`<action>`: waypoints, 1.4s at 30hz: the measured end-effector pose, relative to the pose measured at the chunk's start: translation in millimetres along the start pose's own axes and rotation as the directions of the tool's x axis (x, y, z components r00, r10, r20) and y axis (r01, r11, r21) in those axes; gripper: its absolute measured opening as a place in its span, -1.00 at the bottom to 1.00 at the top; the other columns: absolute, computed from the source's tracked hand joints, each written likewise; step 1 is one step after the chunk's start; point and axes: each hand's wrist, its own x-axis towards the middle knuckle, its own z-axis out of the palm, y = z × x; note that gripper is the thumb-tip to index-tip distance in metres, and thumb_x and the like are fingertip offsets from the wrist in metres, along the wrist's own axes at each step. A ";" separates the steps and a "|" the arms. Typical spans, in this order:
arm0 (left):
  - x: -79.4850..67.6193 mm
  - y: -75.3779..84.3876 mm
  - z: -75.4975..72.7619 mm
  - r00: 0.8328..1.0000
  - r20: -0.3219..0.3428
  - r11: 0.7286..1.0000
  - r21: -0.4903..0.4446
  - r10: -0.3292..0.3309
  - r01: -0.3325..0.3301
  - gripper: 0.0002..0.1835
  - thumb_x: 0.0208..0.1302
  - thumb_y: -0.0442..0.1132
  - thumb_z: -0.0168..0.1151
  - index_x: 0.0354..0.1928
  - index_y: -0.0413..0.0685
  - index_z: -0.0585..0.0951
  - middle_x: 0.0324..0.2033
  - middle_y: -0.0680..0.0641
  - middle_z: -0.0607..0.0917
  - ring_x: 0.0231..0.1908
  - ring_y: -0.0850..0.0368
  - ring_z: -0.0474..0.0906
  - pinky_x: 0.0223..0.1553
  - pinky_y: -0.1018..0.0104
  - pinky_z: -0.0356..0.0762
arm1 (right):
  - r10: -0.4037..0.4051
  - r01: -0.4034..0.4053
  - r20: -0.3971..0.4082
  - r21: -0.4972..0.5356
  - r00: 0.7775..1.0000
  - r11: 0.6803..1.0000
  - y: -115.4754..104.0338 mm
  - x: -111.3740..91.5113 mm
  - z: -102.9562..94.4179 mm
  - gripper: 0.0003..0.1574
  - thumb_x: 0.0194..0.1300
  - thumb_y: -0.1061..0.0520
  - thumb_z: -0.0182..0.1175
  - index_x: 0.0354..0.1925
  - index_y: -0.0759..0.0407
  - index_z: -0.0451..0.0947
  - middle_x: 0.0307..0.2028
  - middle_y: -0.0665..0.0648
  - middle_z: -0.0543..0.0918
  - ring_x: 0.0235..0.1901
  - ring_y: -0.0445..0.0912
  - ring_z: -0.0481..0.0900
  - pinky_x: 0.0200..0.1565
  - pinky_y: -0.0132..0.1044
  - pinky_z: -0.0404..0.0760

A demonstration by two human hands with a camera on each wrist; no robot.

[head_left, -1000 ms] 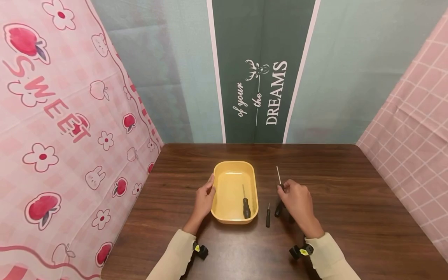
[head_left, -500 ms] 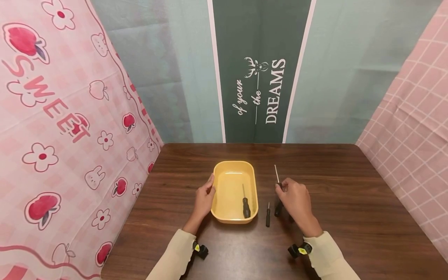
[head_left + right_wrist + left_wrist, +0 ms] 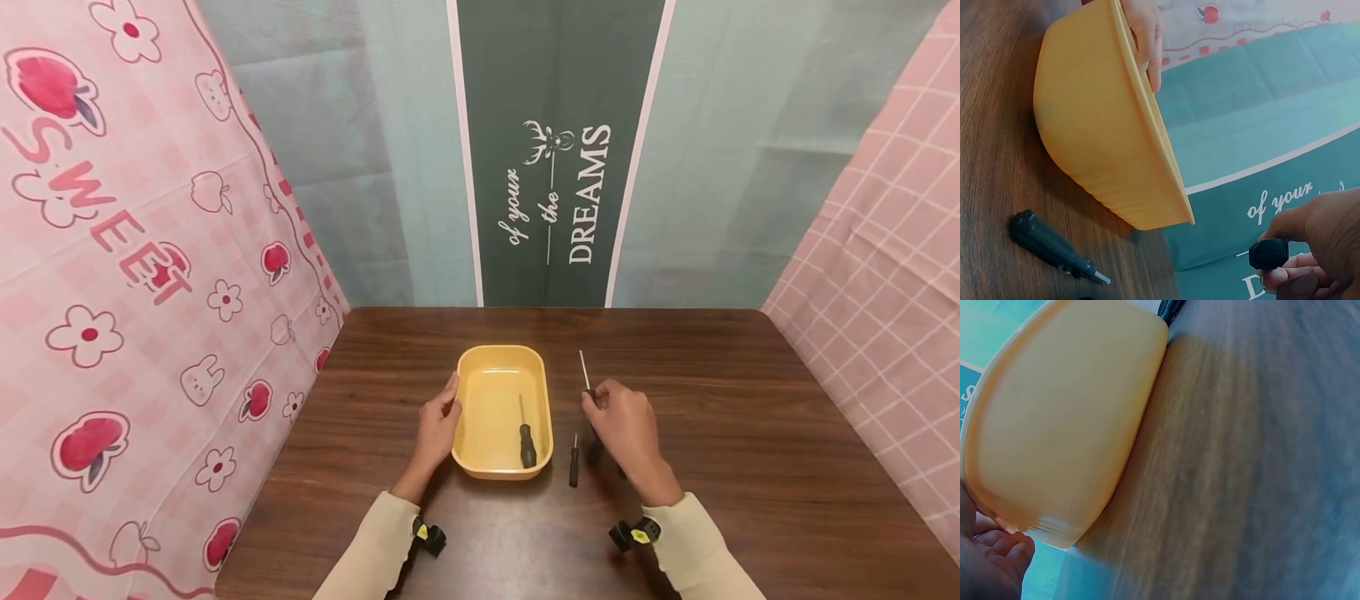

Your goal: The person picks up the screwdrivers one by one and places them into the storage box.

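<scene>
In the head view my left hand [image 3: 437, 425] grips the left rim of a yellow rectangular tray [image 3: 501, 474], which stands on the table. Inside the tray, along its right side, lies a black-handled screwdriver [image 3: 527, 446]. To the right of the tray my right hand [image 3: 628, 423] pinches another screwdriver [image 3: 585, 372] by its black handle, its thin shaft pointing away from me. The butt of that handle [image 3: 1268, 254] shows between thumb and fingers in the right wrist view. A small black screwdriver [image 3: 573, 467] lies between tray and right hand. Beneath that hand, a dark shape [image 3: 595, 452] is partly hidden.
A dark wooden table [image 3: 720, 358] carries everything. Behind it hangs a green cloth [image 3: 547, 67] with lettering. Pink printed cloth [image 3: 150, 350] covers the left side, and checked pink cloth [image 3: 885, 250] the right.
My right hand has shifted a little to the left, toward the tray, with the screwdriver in its fingers. The left hand and the tray have stayed in place.
</scene>
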 end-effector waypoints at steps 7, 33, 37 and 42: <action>0.3 -0.6 -0.1 1.000 -0.004 1.000 0.004 -0.005 0.005 -0.56 0.41 -0.58 0.03 0.30 -0.57 0.38 0.32 -0.42 0.40 0.37 -0.22 0.33 0.38 0.05 0.24 | 0.001 -0.001 -0.001 0.006 1.000 1.000 -4.5 0.4 1.6 -0.77 0.25 0.12 0.38 -0.37 0.30 0.66 -0.56 0.12 0.69 -0.65 -0.12 0.51 -0.58 -0.20 0.50; 2.9 -14.5 4.4 1.000 -0.015 1.000 0.009 -0.025 0.025 -0.56 0.41 -0.59 0.02 0.31 -0.56 0.38 0.34 -0.41 0.39 0.38 -0.21 0.31 0.37 -0.04 0.22 | -0.010 0.009 0.014 0.027 1.000 1.000 -20.6 -0.9 9.0 -0.75 0.23 0.11 0.39 -0.40 0.30 0.64 -0.65 0.05 0.60 -0.68 -0.14 0.44 -0.62 -0.26 0.44; 5.5 -29.5 6.3 1.000 -0.022 1.000 0.024 -0.005 0.005 -0.56 0.42 -0.58 0.04 0.31 -0.52 0.40 0.34 -0.37 0.40 0.38 -0.19 0.32 0.36 -0.05 0.24 | -0.022 0.021 0.018 0.025 1.000 0.999 -22.4 0.6 10.5 -0.75 0.23 0.11 0.39 -0.39 0.29 0.65 -0.64 0.05 0.58 -0.68 -0.14 0.43 -0.61 -0.26 0.44; 8.2 -42.2 6.1 1.000 -0.027 1.000 0.008 -0.009 0.009 -0.55 0.43 -0.53 0.08 0.34 -0.39 0.44 0.35 -0.23 0.44 0.39 -0.05 0.35 0.38 0.04 0.27 | -0.024 0.023 0.024 0.032 0.999 0.999 -24.7 0.9 12.2 -0.76 0.23 0.11 0.40 -0.39 0.29 0.66 -0.62 0.06 0.62 -0.66 -0.15 0.46 -0.59 -0.25 0.48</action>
